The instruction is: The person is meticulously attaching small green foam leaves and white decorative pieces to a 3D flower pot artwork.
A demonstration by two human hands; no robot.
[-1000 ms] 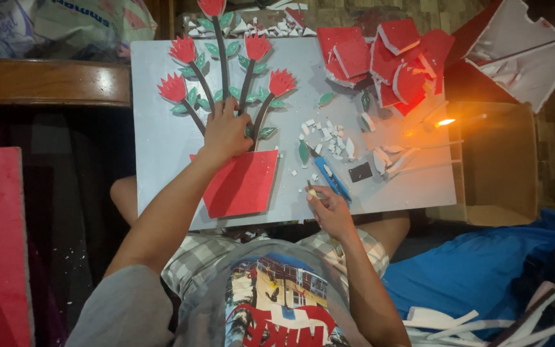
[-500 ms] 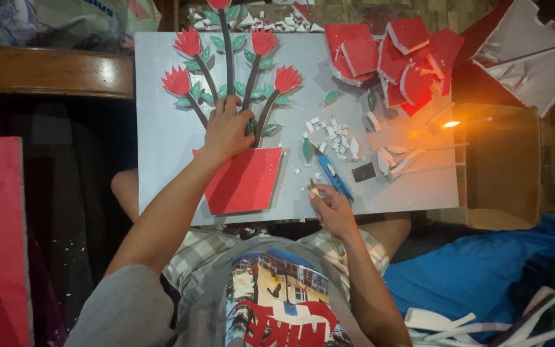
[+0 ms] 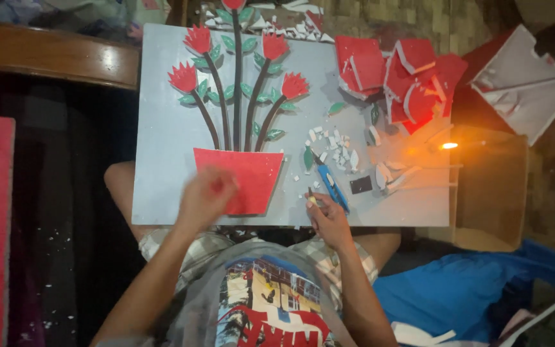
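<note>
head view, looking down on a grey board (image 3: 162, 160) resting across the person's lap. on it, a foam picture: a red pot (image 3: 245, 173) with dark stems, green leaves and red flowers (image 3: 236, 77) rising from it.

left hand (image 3: 205, 198) blurred, over the lower left corner of the red pot; fingers curled, but cannot tell whether it grips anything or only presses.

right hand (image 3: 329, 218) at the board's near edge, right of the pot, fingers pinched on a small thin tool (image 3: 311, 196) with its tip pointing up the board. a blue cutter (image 3: 332, 187) lies just beside it.

white foam scraps (image 3: 335, 144) scattered above the cutter; red foam pieces (image 3: 393, 71) piled at the board's top right. small orange flame (image 3: 448, 146) at the right edge. blue cloth (image 3: 457, 295) lower right.
</note>
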